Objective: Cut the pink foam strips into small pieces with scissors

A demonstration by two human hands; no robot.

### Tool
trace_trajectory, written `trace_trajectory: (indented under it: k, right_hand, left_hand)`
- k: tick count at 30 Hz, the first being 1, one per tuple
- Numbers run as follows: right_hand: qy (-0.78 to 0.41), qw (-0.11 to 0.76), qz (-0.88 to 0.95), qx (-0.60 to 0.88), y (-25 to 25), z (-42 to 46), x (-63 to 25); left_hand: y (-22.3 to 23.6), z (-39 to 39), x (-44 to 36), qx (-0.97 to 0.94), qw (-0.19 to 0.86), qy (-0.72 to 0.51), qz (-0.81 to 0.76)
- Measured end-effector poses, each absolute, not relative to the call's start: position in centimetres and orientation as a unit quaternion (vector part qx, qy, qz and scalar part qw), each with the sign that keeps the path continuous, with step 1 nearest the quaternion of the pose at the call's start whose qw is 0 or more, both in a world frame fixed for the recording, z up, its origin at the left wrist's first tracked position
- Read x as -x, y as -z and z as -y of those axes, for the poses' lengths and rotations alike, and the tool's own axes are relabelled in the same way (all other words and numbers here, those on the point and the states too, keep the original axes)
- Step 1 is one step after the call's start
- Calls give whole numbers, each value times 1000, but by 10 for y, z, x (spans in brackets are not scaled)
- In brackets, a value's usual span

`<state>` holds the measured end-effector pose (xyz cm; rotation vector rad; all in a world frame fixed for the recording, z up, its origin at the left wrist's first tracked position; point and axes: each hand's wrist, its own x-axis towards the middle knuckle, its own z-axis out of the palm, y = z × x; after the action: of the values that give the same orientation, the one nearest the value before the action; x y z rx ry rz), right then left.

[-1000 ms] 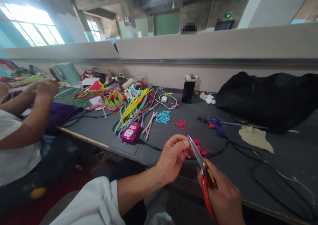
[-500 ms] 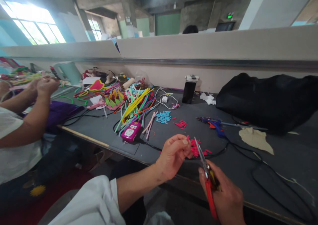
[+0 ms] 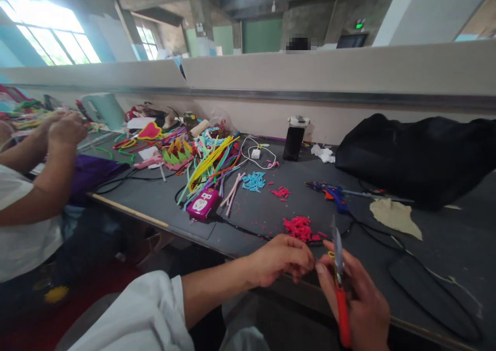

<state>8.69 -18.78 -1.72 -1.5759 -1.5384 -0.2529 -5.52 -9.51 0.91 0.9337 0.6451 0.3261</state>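
My right hand [image 3: 358, 294] is closed around a pair of scissors [image 3: 342, 315] with red handles, blades pointing up and away from me. Its thumb tip meets the fingertips of my left hand [image 3: 284, 260], which are pinched together at the table's front edge. Whatever lies between the left fingertips is hidden or too small to name. Just beyond both hands is a heap of short red pieces [image 3: 298, 228]. Farther back sit a small group of red pieces [image 3: 281, 192] and a pile of short blue pieces [image 3: 253, 181].
A blue glue gun [image 3: 336, 198] with a black cord lies right of the heaps, near a beige scrap [image 3: 395, 217] and a black bag [image 3: 418, 159]. Leftward are a purple box [image 3: 203, 204] and colourful fuzzy stems [image 3: 213, 165]. A co-worker's hands [image 3: 67, 128] are at far left.
The scissors have come away from the left fingertips and tipped upright. My left hand has lowered and moved right to meet the right thumb; the small red piece at its fingertips no longer shows.
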Motion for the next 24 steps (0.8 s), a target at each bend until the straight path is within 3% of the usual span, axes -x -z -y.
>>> trace_trajectory:
  k: [10,16,18,21,24]
  right_hand:
    - [106,431,615,651,16,184,-88]
    - [84,425,611,662,18,182,-92]
    - [78,427,618,656,18,181,-91]
    - [80,429,615,657,18,182,-89]
    - [87,425,592,679,19,184,-87]
  left_hand:
    - [-6,91,57,-525,781,-145,-306]
    - [-7,95,59,-781,499,-285,-245]
    - [-6,96,60,-803,458,-302,-234]
    - [-7,96,60,-797,472,-303,-224]
    - [-12,94,61,-712,585,-306,-239]
